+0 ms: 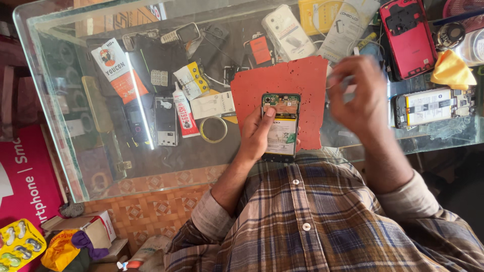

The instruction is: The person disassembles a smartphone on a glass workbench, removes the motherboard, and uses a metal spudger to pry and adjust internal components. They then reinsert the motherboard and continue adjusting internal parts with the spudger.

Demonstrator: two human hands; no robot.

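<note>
Red-and-white packet (119, 69) far left, white glue tube (183, 114) beside it (both flat).

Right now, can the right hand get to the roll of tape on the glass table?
Probably not straight away. The right hand is raised over the far side of the red mat, and the left hand holding the opened phone sits between it and the tape roll. It would have to reach across.

Opened smartphone (281, 126): back cover off, green circuit board at top, pale battery below. Face down, upright in frame centre, over a red mat (297, 85) on the worktop.
</note>
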